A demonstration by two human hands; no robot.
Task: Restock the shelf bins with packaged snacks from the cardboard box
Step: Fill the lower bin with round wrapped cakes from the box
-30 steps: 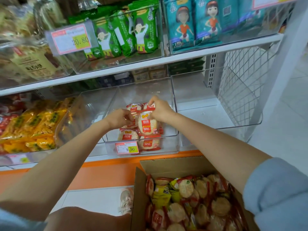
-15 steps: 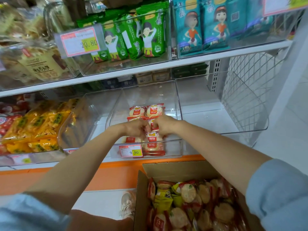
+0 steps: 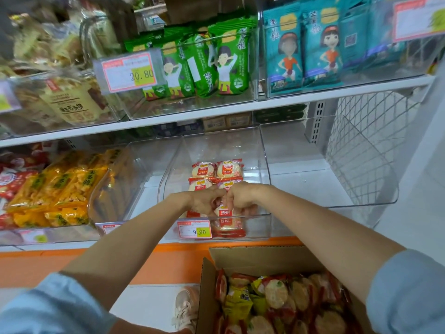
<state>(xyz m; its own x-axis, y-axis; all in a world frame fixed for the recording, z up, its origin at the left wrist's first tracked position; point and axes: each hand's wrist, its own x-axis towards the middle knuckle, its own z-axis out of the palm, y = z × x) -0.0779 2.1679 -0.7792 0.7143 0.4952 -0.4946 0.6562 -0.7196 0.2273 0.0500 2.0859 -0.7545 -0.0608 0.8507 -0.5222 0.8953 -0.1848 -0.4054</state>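
Note:
A clear shelf bin [image 3: 263,150] on the lower shelf holds several red-and-white rice cracker packs [image 3: 216,169] laid in rows. My left hand [image 3: 204,200] and my right hand [image 3: 240,200] are side by side at the bin's front, fingers curled down onto a front cracker pack [image 3: 225,213]. How much of the pack each hand grips is hidden by the knuckles. The open cardboard box [image 3: 255,255] sits on the floor at the lower right, full of red and yellow snack packs [image 3: 277,289].
A price tag reading 9.90 [image 3: 194,229] hangs on the bin front. Yellow snack bags [image 3: 60,189] fill the bin to the left. An empty clear bin [image 3: 337,165] stands to the right. Green packs [image 3: 212,61] and teal packs [image 3: 301,44] sit on the upper shelf. A shoe [image 3: 185,307] is beside the box.
Both hands have come forward and down from the middle of the bin to its front row, bringing a pack with them. More packs now lie uncovered behind the hands.

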